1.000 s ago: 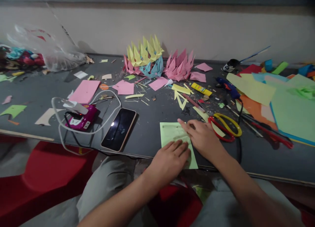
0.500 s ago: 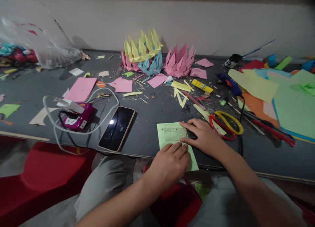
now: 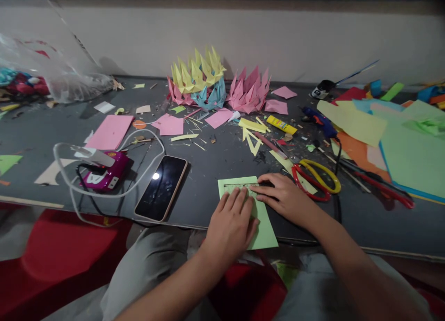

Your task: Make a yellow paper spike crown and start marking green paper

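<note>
A light green sheet of paper (image 3: 262, 226) lies at the table's front edge, its lower part jutting past it. Across its upper part lies a see-through strip with dark marks, which looks like a clear ruler (image 3: 231, 187). Flat on the strip and paper, fingers stretched out, rests my left hand (image 3: 231, 219). My right hand (image 3: 283, 195) touches the strip's right end and the paper's right side with extended fingers. Just beyond the right hand lie scissors (image 3: 320, 175) with red and yellow handles.
A phone (image 3: 162, 187) and a purple power adapter (image 3: 113, 168) with looped cables lie left. Folded paper pieces (image 3: 198, 75) stand by the wall. A glue tube (image 3: 281, 125), a glue gun (image 3: 319, 120), coloured sheets (image 3: 417, 149) and scraps cover the right side.
My left hand has slid left and up over the strip and now lies flatter. My right hand's fingers have moved slightly left, and the strip shows narrower. The view has shifted a little.
</note>
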Available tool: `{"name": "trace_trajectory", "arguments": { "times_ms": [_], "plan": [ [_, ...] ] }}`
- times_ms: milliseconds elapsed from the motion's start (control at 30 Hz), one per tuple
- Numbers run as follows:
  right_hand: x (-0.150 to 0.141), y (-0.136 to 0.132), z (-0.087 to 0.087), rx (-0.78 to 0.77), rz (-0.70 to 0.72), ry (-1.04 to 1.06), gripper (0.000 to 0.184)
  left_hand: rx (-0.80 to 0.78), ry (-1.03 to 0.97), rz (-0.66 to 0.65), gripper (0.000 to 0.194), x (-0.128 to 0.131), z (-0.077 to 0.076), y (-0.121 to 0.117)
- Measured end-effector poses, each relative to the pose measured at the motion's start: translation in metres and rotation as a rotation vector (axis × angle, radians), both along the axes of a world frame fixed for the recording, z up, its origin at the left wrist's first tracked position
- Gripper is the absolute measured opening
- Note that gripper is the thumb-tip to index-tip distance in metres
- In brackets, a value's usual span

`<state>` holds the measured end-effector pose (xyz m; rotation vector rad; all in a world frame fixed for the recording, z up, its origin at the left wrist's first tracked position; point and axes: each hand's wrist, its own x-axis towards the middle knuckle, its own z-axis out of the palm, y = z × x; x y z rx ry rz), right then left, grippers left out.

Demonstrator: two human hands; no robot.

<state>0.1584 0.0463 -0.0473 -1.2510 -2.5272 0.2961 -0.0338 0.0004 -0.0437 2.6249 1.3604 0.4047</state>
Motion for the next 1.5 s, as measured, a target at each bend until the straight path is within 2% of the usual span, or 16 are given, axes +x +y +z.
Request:
{"name": "trace_trajectory", "arguments": {
  "times_ms": [433, 733, 1300, 1400, 1500],
  "plan": [
    [-0.004, 0.001, -0.002, 0.063, 0.0, 0.009, 0.028, -0.013, 0.097, 0.029, 0.048, 0.002, -0.004, -0.002],
    [-0.006, -0.004, -0.01, 0.09, -0.056, 0.061, 0.029, -0.02, 0.11, 0.02, 0.051, 0.002, -0.002, -0.001],
    [-0.009, -0.005, -0.012, 0.1, -0.073, 0.046, 0.028, -0.052, 0.097, 0.053, 0.047, 0.008, 0.003, 0.001],
    [-0.009, -0.005, -0.008, 0.088, -0.069, 0.039, 0.027, -0.034, 0.122, 0.072, 0.042, 0.012, 0.005, 0.003],
    [-0.012, 0.003, 0.004, 0.008, -0.059, 0.002, 0.025, -0.01, 0.164, 0.085, 0.039, 0.017, 0.007, 0.004]
  ]
}}
